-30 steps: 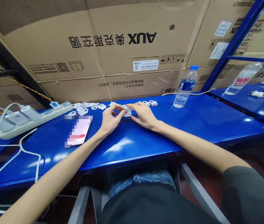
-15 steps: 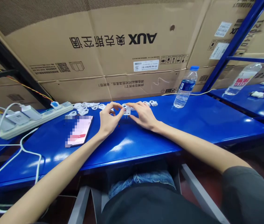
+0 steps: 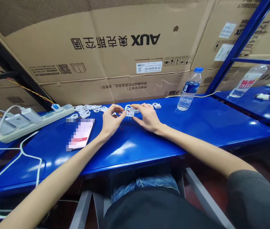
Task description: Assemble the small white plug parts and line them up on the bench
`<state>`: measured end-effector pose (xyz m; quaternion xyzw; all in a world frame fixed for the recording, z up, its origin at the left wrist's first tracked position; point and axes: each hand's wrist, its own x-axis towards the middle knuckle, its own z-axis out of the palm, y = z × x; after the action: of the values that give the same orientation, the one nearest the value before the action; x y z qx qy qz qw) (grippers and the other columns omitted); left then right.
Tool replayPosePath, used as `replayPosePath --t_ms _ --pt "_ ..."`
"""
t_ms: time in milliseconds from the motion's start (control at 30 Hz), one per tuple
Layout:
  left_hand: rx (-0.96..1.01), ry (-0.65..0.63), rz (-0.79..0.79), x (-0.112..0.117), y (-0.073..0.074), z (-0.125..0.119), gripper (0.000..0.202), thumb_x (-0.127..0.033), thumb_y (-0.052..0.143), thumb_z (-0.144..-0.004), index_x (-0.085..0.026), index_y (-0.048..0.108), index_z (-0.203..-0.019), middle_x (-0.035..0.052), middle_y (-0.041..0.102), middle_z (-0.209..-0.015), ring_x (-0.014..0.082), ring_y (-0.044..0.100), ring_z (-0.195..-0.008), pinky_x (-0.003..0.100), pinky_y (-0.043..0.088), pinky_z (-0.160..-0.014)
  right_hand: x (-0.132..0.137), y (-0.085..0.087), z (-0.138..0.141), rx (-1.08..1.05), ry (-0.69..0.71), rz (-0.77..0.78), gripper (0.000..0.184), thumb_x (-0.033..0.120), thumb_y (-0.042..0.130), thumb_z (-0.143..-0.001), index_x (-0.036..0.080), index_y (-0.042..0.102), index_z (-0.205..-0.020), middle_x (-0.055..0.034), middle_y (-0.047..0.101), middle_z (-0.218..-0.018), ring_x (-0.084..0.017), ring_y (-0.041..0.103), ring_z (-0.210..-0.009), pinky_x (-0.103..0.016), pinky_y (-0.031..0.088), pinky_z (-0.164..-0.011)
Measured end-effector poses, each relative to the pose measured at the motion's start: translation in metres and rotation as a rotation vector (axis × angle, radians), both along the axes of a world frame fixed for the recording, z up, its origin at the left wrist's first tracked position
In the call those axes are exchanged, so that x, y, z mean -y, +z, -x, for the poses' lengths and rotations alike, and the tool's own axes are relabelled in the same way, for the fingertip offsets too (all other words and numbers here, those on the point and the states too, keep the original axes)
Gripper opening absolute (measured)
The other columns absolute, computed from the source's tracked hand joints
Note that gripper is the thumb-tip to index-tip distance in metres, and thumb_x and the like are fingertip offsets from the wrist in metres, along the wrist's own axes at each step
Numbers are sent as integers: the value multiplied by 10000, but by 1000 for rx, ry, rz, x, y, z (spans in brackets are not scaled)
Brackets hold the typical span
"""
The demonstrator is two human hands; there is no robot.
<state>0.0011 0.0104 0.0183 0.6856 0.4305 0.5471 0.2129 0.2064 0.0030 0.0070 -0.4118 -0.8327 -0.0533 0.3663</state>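
Note:
Between my two hands, just above the blue tabletop, is a small white plastic plug-like piece (image 3: 130, 112). It has a ring at its top and two thin metal prongs pointing down. My left hand (image 3: 111, 120) pinches its left side with thumb and index finger. On the right side, my right hand (image 3: 147, 117) grips it the same way, its other fingers curled behind. Several similar white plastic pieces (image 3: 89, 107) lie along the back of the table to the left, and another white piece (image 3: 156, 105) lies just right of my right hand.
A phone (image 3: 82, 133) lies left of my left forearm. Beyond it, a power strip (image 3: 45, 120) holds several chargers with loose white cables (image 3: 41, 163). A water bottle (image 3: 189, 90) stands at the back right. Large cardboard boxes (image 3: 116, 63) wall off the rear; a blue post (image 3: 242, 38) rises at right.
The white plug-like piece has tilted slightly between my fingers, so its top ring shows more clearly. Both hands stay in nearly the same place.

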Motion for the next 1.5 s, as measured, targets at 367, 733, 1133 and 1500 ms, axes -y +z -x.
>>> replayPosePath --t_ms 367,733,1133,1500 --pt "-371 -17 -261 1 -3 4 137 -182 643 -822 -212 673 -952 56 627 -1021 208 627 -923 343 548 -781 -3 0 -1 -32 -14 28 526 285 620 -962 197 552 -1476 -100 705 -1373 -313 601 -1210 -469 452 -1058" --pt "-491 34 -317 -4 -8 9 157 -264 637 -926 -236 725 -1053 62 630 -1046 234 618 -1029 364 540 -894 -2 0 -1 -7 45 28 597 249 578 -982 183 466 -1564 -110 639 -1478 -304 571 -1289 -492 461 -1108" --pt "-658 356 -42 -28 -12 30 215 -287 631 -946 -228 787 -1082 86 637 -964 284 623 -1008 388 510 -849 -7 -7 -1 35 6 49 630 229 571 -965 155 442 -1578 -149 587 -1504 -332 548 -1341 -534 460 -1138" --pt "-758 362 166 -31 -10 30 333 -383 578 -968 -226 787 -1174 84 728 -870 308 689 -956 382 499 -848 -5 -6 0 49 -9 61 597 245 569 -974 168 463 -1557 -151 588 -1488 -333 545 -1332 -525 451 -1132"
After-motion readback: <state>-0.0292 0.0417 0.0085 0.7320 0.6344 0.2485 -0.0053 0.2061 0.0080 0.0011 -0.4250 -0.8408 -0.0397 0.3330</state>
